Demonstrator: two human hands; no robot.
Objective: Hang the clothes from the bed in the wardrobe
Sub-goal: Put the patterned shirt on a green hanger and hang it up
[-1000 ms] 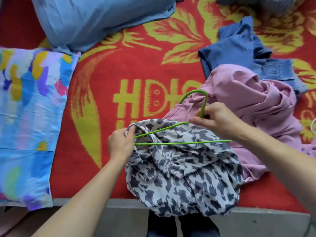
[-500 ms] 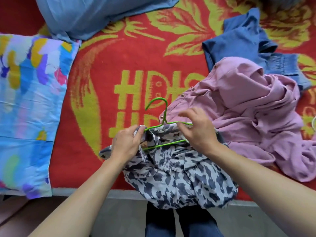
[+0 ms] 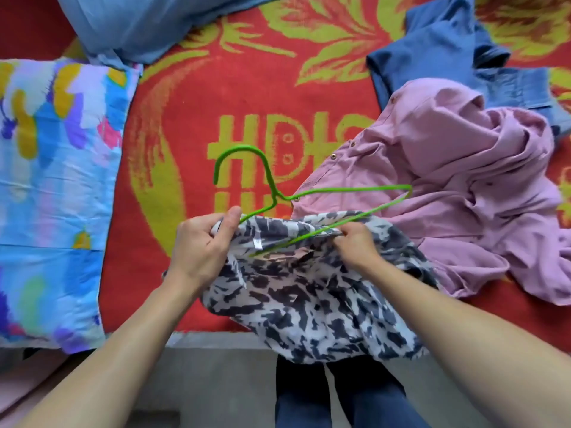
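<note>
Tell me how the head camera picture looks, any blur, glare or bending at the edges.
Head view: soft, even light, no glare, only faint shadows; wide-angle bending stretches both forearms toward the bottom corners; the thin green wire hanger and the black-and-white patterned garment look fairly sharp, with no obvious motion blur.

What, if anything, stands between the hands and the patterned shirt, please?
Nothing visible does: the left hand and the right hand both grip the patterned shirt at its neck opening, with the green hanger partly threaded in. The wardrobe is out of view.
</note>
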